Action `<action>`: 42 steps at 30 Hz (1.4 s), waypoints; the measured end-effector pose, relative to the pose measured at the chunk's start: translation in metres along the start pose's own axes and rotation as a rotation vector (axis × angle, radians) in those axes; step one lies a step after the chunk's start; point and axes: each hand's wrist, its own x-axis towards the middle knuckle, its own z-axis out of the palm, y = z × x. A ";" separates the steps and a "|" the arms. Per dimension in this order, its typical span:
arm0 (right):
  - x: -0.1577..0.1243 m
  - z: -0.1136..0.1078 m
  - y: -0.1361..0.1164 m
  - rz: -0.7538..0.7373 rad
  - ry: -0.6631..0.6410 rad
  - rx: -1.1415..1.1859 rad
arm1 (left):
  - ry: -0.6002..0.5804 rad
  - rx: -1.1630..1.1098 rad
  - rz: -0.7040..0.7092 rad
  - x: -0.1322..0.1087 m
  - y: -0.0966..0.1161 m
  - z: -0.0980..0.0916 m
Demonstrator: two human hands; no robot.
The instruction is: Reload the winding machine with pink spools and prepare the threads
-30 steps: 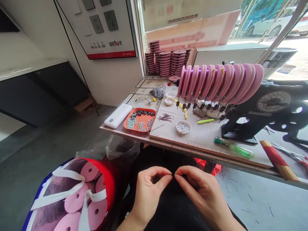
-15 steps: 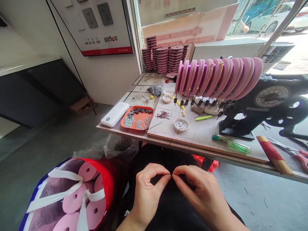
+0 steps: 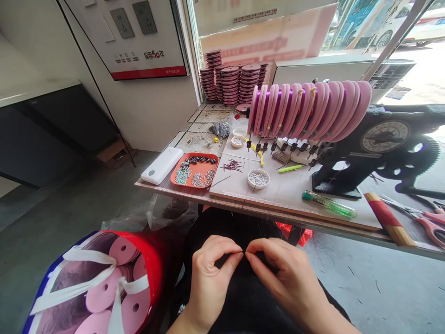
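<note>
My left hand (image 3: 212,283) and my right hand (image 3: 281,278) are held low over my black-clothed lap, just below the table edge (image 3: 194,197). On each hand the thumb and forefinger are pinched together, and the two pinches meet tip to tip. What they hold is very fine, apparently a thin strand running down from the table, and it barely shows. Above on the table stands a rack of pink spools (image 3: 306,111) with purple thread.
An orange tray (image 3: 194,170) of small metal parts, a white power bank (image 3: 162,166), a bead bowl (image 3: 258,178) and a green screwdriver (image 3: 328,204) lie near the front edge. Scissors (image 3: 424,218) lie right. A red bag (image 3: 114,283) of pink spools stands at my left.
The view has drifted slightly, so the table sits a little further left and higher in the frame. My fingertips have closed up until the two pinches touch.
</note>
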 end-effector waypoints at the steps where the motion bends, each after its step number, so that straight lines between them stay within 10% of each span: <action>1: 0.000 0.000 0.000 -0.004 -0.001 -0.001 | -0.002 0.001 0.003 0.000 0.000 0.000; 35: 0.000 0.003 0.000 -0.004 -0.030 -0.027 | 0.045 0.289 0.312 0.000 0.005 -0.003; 42: 0.000 0.001 0.000 0.030 -0.016 0.010 | 0.005 0.027 -0.019 -0.002 -0.001 -0.004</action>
